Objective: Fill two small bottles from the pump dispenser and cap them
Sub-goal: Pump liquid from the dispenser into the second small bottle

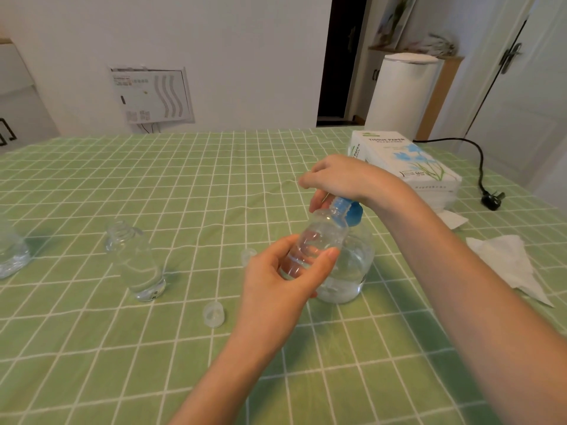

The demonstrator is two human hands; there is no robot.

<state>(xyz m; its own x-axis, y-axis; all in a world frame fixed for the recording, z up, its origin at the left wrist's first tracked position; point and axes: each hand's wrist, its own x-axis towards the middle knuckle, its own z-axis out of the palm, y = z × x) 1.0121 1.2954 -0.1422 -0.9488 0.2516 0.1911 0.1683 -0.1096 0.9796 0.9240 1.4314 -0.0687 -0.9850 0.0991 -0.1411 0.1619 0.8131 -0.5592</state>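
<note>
green checked tablecloth [92, 179] below. left hand [276, 280] gripping small clear plastic bottle [316, 237], tilted, mouth at blue pump head [352, 213] of round clear dispenser [352, 265]; right hand [343, 179] curled round it, hiding its top. second clear bottle [135, 259], loose clear cap [214, 314], white tissue pack [408, 167] around.

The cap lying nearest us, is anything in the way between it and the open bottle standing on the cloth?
Nothing visible is. Only bare green cloth lies between the cap and the standing bottle. The left hand, gripping the other bottle, is further right, not between them.

Tilted clear bottle [317, 240] at blue pump [353, 213]
</note>
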